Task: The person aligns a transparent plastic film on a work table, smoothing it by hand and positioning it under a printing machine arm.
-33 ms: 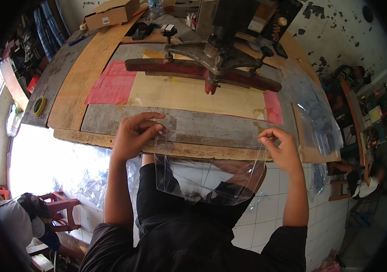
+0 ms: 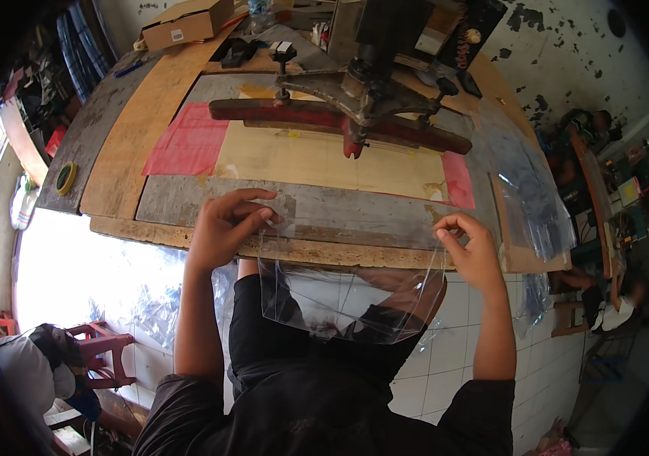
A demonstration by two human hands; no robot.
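Both hands hold a clear plastic sheet (image 2: 347,304) by its top corners at the front edge of a wooden workbench (image 2: 119,152). My left hand (image 2: 229,224) pinches the left corner against the grey board (image 2: 355,209), and my right hand (image 2: 470,247) pinches the right corner just above the edge. The sheet hangs down over my lap, its lower end curved. Beyond the hands a press with a long red bar (image 2: 301,114) spans a tan board.
A pile of clear plastic sheets (image 2: 529,190) lies at the bench's right end. Pink sheets (image 2: 184,140) stick out under the tan board. A cardboard box (image 2: 187,23) sits at the back left, a tape roll (image 2: 66,177) at the left edge, and a red stool (image 2: 100,349) below left.
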